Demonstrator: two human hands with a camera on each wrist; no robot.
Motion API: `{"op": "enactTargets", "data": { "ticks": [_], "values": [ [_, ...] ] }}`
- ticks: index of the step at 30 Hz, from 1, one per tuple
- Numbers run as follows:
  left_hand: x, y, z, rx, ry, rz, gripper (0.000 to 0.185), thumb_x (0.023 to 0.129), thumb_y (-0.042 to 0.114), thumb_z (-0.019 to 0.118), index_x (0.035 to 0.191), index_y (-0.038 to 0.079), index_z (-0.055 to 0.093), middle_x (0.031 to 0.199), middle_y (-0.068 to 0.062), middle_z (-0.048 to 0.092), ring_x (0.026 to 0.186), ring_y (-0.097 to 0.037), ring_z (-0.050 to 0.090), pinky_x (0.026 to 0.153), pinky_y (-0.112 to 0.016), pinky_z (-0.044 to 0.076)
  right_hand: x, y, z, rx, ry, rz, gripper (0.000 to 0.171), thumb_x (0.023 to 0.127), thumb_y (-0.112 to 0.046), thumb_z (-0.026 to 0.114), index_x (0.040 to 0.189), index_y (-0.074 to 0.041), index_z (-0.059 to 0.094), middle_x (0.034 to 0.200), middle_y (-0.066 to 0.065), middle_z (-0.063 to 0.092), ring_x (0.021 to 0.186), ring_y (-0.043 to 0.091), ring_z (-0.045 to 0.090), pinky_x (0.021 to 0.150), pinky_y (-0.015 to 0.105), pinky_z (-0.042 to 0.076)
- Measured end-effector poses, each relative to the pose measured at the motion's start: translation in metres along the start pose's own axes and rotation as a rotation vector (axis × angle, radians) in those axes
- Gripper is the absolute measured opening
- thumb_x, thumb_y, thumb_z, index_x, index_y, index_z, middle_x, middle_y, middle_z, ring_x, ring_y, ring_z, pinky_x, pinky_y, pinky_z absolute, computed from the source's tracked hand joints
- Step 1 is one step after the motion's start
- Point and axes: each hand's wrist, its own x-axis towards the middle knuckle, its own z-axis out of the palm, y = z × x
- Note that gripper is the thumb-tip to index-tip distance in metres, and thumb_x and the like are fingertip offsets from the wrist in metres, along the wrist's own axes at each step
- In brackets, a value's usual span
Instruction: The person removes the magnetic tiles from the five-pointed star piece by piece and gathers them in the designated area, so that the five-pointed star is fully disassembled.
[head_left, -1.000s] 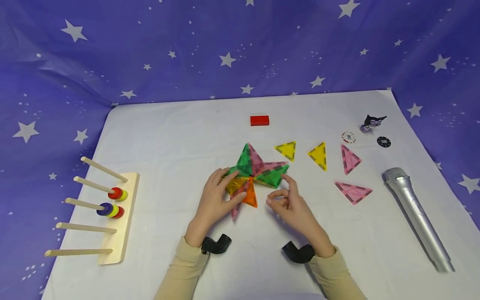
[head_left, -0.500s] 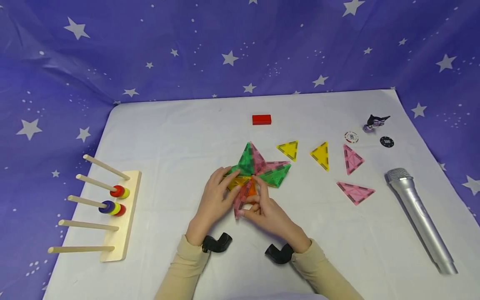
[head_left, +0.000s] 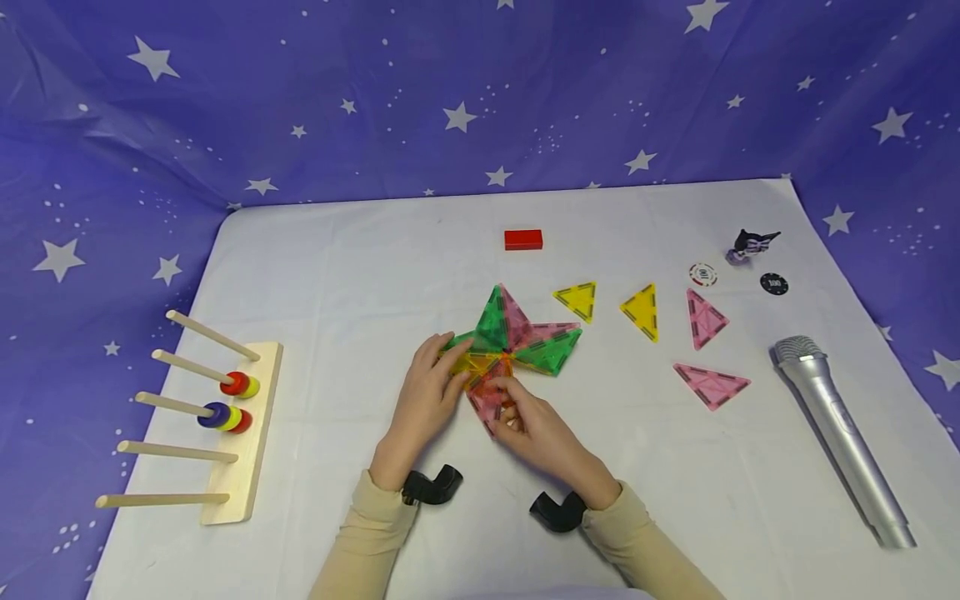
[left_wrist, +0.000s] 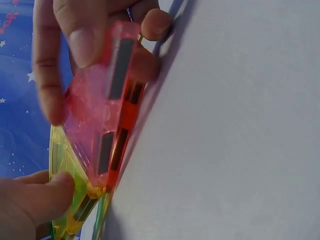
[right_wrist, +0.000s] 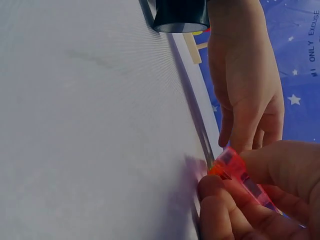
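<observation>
A star of translucent magnetic tiles (head_left: 551, 352) in green, pink, yellow and orange lies mid-table. My right hand (head_left: 543, 433) pinches a pink triangular magnetic tile (left_wrist: 87, 110) between thumb and fingers at the star's near point. The tile overlaps the orange tile (left_wrist: 131, 117), and their edges lie close together in the left wrist view. My left hand (head_left: 422, 396) holds the star's left arm, its fingers on the far side and its thumb on the yellow tile (left_wrist: 60, 160). Those fingers hide part of that arm.
Two yellow triangles (head_left: 641, 312) and two pink triangles (head_left: 711, 386) lie to the right. Beyond them are a silver microphone (head_left: 843, 437), two chips (head_left: 774, 284) and a small figure (head_left: 752, 243). A red block (head_left: 522, 240) lies behind; a wooden peg stand (head_left: 243, 458) is at left.
My right hand has moved left from beside the star and taken hold of the pink tile. The tile has swung right, over the orange one. My left hand stays nearly in place.
</observation>
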Motion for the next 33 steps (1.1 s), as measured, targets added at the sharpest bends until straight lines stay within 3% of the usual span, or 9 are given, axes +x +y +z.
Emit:
{"op": "enactTargets", "data": {
  "ticks": [7, 10, 16, 25, 33],
  "values": [
    [-0.0015, 0.0039, 0.0025, -0.043, 0.017, -0.078, 0.044, 0.082, 0.012, 0.067, 0.124, 0.013, 0.056, 0.125, -0.017, 0.046, 0.119, -0.033, 0.036, 0.097, -0.045, 0.031, -0.0008, 0.0028, -0.0003, -0.007, 0.019, 0.01, 0.038, 0.079, 0.002, 0.061, 0.113, -0.011, 0.051, 0.096, 0.002, 0.062, 0.082, 0.01, 0.058, 0.062, 0.023, 0.048],
    [-0.0017, 0.0053, 0.0019, -0.051, 0.023, -0.1, 0.044, 0.08, 0.013, 0.069, 0.123, 0.013, 0.057, 0.122, -0.016, 0.047, 0.116, -0.033, 0.038, 0.096, -0.046, 0.033, -0.0018, 0.0032, -0.0011, -0.009, 0.023, 0.015, 0.039, 0.078, 0.003, 0.06, 0.113, -0.012, 0.051, 0.096, 0.001, 0.062, 0.079, 0.011, 0.057, 0.063, 0.023, 0.049],
    [-0.0016, 0.005, 0.0017, -0.057, 0.042, -0.093, 0.044, 0.078, 0.012, 0.071, 0.12, 0.012, 0.059, 0.116, -0.015, 0.049, 0.112, -0.033, 0.041, 0.094, -0.046, 0.033, -0.0034, 0.0032, -0.003, 0.001, 0.01, 0.026, 0.04, 0.077, 0.004, 0.058, 0.113, -0.012, 0.051, 0.098, 0.002, 0.061, 0.072, 0.011, 0.056, 0.061, 0.023, 0.048],
    [-0.0014, 0.0046, 0.0016, -0.06, 0.058, -0.077, 0.042, 0.076, 0.012, 0.072, 0.117, 0.011, 0.061, 0.115, -0.015, 0.05, 0.11, -0.034, 0.042, 0.092, -0.047, 0.034, -0.0035, 0.0035, -0.0046, -0.011, 0.005, 0.015, 0.043, 0.075, 0.005, 0.057, 0.114, -0.011, 0.052, 0.107, 0.003, 0.059, 0.076, 0.011, 0.059, 0.065, 0.025, 0.049],
    [-0.0011, 0.0051, 0.0014, -0.054, 0.045, -0.086, 0.041, 0.077, 0.012, 0.072, 0.116, 0.011, 0.061, 0.115, -0.014, 0.05, 0.11, -0.034, 0.041, 0.092, -0.047, 0.034, -0.004, 0.0012, -0.0007, 0.011, -0.046, -0.133, 0.04, 0.076, 0.004, 0.06, 0.114, -0.007, 0.051, 0.111, 0.003, 0.057, 0.095, 0.014, 0.055, 0.081, 0.03, 0.047]
  ]
}}
